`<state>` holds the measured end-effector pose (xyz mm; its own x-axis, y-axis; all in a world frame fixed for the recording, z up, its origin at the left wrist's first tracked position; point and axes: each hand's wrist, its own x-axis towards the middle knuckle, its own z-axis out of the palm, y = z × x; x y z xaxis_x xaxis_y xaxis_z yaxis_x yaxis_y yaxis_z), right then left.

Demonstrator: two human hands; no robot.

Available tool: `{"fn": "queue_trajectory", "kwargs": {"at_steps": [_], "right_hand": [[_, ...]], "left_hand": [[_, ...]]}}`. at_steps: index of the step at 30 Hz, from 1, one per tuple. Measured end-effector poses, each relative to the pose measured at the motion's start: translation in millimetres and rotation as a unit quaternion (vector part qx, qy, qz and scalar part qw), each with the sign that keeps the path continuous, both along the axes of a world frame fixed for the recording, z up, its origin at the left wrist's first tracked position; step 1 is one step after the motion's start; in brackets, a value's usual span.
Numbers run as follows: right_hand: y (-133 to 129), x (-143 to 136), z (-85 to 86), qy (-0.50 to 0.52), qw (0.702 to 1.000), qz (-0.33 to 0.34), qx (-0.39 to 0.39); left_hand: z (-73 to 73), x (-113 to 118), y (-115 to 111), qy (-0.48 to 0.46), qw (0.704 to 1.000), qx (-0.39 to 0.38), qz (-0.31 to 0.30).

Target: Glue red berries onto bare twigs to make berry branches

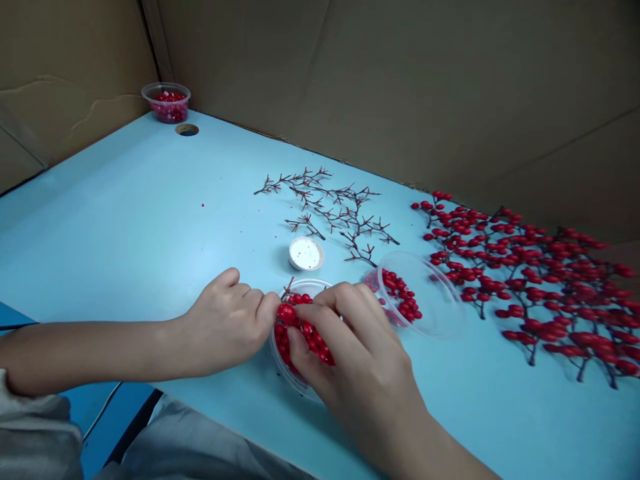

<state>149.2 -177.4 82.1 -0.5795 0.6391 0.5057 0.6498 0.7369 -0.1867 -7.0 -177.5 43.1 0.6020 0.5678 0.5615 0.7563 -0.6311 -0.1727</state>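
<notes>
My left hand (235,320) is closed, its thumb and finger pinching a small brown twig (289,287) whose tip sticks up beside them; the rest of the twig is hidden. My right hand (355,347) is closed too, its fingertips at a glossy red berry (286,313) by the twig. Both hands are over a round clear plastic tub (300,390) of loose red berries (316,341), partly covered by my right hand. Just behind the tub is a small white cup (307,255) with white contents and dark specks.
Bare brown twigs (345,217) lie behind the cup. A clear lid (445,313) leans against a second tub of berries (407,303). Many berry-covered branches (540,280) spread across the right. Another berry tub (170,107) stands in the far corner near a table hole (187,130). Cardboard walls (400,87) border the table.
</notes>
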Motion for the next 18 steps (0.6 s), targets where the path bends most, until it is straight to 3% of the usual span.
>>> {"fn": "queue_trajectory", "kwargs": {"at_steps": [18], "right_hand": [[-0.5,-1.2,-0.1,-0.019,0.999,-0.009,0.030]], "left_hand": [[-2.3,1.9,-1.1,-0.008,1.000,0.003,0.007]]}}
